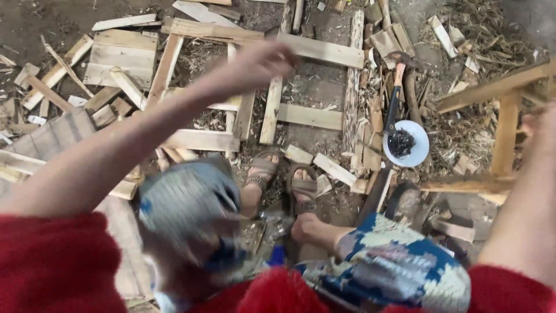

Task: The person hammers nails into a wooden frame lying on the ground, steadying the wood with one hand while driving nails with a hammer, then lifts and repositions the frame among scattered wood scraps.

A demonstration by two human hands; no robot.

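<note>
Bare dirt floor [315,87] lay littered with wood offcuts and slats. The left hand [260,61] reached out over a nailed slat frame [255,110], fingers curled, whether holding anything could not be told. The right hand [541,124] rested at a wooden stool frame [504,133], grip unclear. A hammer [395,95] lay head away beside a white bowl of nails [405,144].

The left arm stretches from the lower left of the frame up toward the upper middle, bare below a red sleeve, its left hand [260,62] blurred with fingers loosely curled. The right hand [541,128] sits at the right edge, mostly cut off, forearm rising from the lower right.
</note>
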